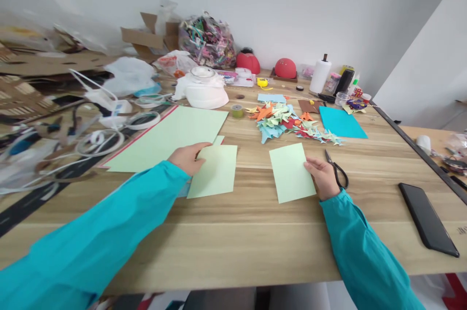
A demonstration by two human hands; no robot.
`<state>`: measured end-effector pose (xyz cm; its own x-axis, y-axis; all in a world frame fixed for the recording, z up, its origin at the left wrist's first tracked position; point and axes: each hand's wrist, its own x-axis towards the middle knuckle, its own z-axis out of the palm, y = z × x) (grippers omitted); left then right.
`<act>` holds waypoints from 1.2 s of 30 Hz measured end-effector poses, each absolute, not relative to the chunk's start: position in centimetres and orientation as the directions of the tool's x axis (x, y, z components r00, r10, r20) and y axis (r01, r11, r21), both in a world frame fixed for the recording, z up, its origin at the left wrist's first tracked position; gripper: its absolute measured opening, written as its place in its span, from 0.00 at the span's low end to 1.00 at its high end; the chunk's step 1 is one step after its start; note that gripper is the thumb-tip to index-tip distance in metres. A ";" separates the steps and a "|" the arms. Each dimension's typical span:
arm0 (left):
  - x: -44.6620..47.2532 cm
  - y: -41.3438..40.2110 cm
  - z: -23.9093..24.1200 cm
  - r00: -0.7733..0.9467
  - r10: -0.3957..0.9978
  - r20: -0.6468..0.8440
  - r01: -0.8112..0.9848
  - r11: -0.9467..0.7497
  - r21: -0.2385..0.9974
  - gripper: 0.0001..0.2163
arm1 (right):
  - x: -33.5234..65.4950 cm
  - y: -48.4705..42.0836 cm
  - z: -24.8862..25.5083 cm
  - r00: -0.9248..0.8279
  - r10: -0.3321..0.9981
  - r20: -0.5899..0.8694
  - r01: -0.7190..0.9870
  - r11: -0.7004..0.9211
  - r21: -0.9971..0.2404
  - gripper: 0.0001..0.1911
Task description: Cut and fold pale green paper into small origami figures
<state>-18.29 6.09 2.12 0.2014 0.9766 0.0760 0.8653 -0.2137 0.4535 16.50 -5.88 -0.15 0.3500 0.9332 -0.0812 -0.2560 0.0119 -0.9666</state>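
My left hand (188, 158) pinches the left edge of a pale green paper piece (214, 172), held a little tilted above the wooden table. Between the thumb and fingers of my right hand (321, 176) is the right edge of a second pale green paper piece (292, 173). A gap of bare tabletop separates the two pieces. Just right of my right hand lie black-handled scissors (338, 172). Behind my left hand rests a stack of large pale green sheets (175, 130) with a red edge showing. A bit of light blue paper peeks out under the left piece.
Folded paper shapes (284, 121) in several colours lie mid-table, beside a bright blue sheet (343, 122) and a green tape roll (237, 111). A black phone (428, 217) is at the right. White cables (98, 142) and plastic bags (127, 75) crowd the left side.
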 end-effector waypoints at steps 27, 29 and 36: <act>-5.4 -2.3 0.6 0.583 0.199 0.788 0.451 -0.886 -0.110 0.06 | 13.4 -9.6 3.0 0.066 0.942 0.328 0.646 0.211 -0.734 0.12; -5.4 -2.6 0.5 0.607 0.238 0.759 0.493 -0.861 -0.125 0.07 | 12.7 -10.3 3.5 -0.180 0.937 0.299 0.680 0.338 -0.650 0.21; -4.6 -4.2 -0.7 0.604 0.359 0.711 0.583 -0.808 -0.086 0.11 | 12.6 -10.4 2.2 -0.369 0.881 0.297 0.844 0.451 -0.291 0.14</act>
<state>-4.61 -4.15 -0.73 0.6038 0.3595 0.7115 0.5825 -0.8083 -0.0860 12.61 -10.37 2.24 -0.3687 0.8810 0.2966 0.8436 0.4511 -0.2912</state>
